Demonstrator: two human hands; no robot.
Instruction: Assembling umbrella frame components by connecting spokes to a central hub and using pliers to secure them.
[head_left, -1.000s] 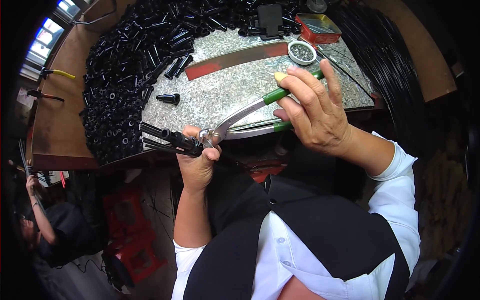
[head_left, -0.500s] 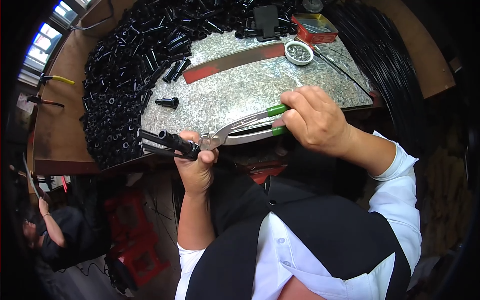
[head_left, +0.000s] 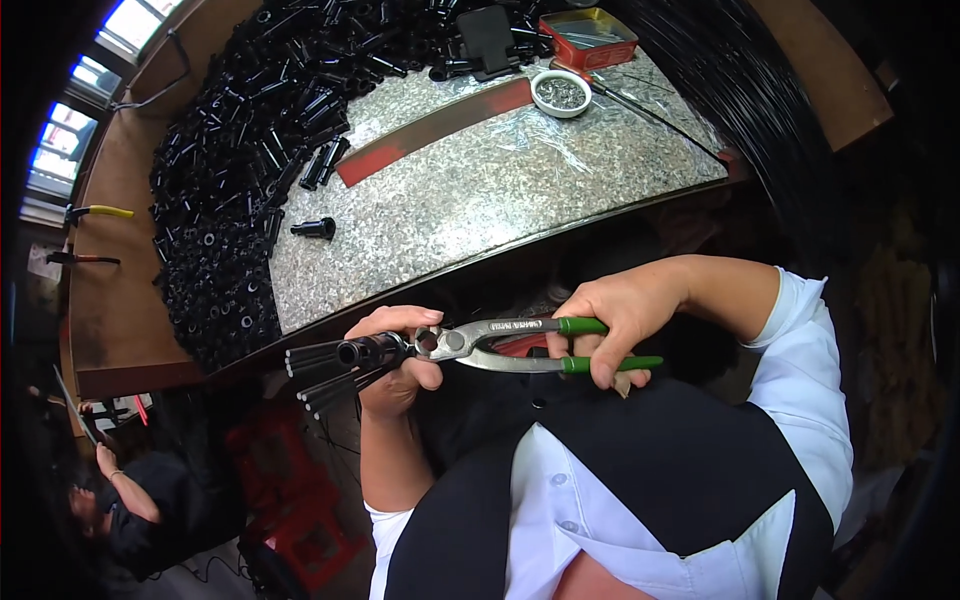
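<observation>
My left hand [head_left: 388,396] is closed around a black tubular fitting [head_left: 368,350], with several thin black rods [head_left: 322,388] fanning out to the left beside it. The fitting lies nearly level, with its open end to the left. Metal end-cutting pincers [head_left: 512,328] with green grips reach across from the right, their jaws at the fitting's right end near my left thumb. My right hand [head_left: 632,308] holds the pincers by both grips, its thumb over the lower one. What lies between the jaws is too small to make out. Both hands are in front of the table edge, close to my body.
A large heap of black fittings [head_left: 215,240] covers the table's left and back. One fitting [head_left: 314,229] lies apart on the speckled tabletop [head_left: 470,180]. Behind are a red-brown strip [head_left: 430,130], a white bowl [head_left: 538,95] of small metal pieces, a red tin [head_left: 590,52] and long black rods [head_left: 745,90].
Both hands have come down off the tabletop toward my body with the pincers and fitting. My right hand has changed its hold on the grips. The whole view has shifted slightly.
</observation>
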